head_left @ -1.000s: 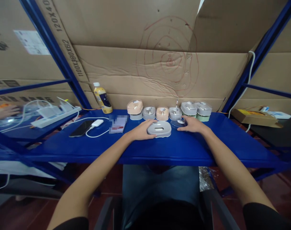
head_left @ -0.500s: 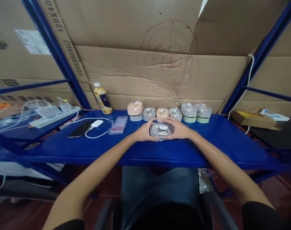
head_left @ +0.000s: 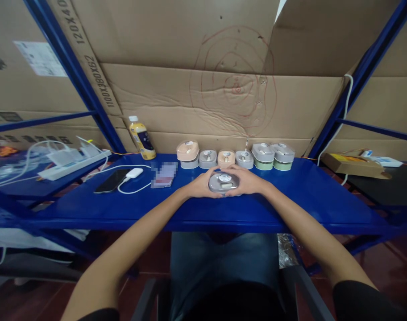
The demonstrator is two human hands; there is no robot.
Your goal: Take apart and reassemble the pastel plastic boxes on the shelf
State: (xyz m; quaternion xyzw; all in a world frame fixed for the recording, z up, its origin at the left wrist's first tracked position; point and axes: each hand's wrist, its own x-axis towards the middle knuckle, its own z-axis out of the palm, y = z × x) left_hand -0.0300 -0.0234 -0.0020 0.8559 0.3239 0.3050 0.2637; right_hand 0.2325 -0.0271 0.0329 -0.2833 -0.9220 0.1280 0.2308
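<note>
A small grey rounded box [head_left: 222,182] with a clear lid and a round white label sits near the middle of the table. A pale slot shows through its lid. Wrapped round its left side is my left hand [head_left: 203,184], fingers behind and thumb in front. From the right, my right hand [head_left: 246,180] closes round the same box and lid. Just behind my fingers stand similar small boxes: a grey one [head_left: 208,158], a peach one [head_left: 226,158] and another grey one [head_left: 244,158].
Stacked boxes stand at both ends of the row, peach over grey [head_left: 188,154] and grey over green [head_left: 263,155]. To the left are a yellow drink bottle [head_left: 142,139], a phone [head_left: 111,181], a white charger [head_left: 134,173] and a power strip [head_left: 74,165]. Cardboard [head_left: 170,89] lines the back.
My right hand has brought the clear lid leftward onto the grey box and now grips the box's right side. My left hand has stayed on the box. A person's hand at far left has moved.
</note>
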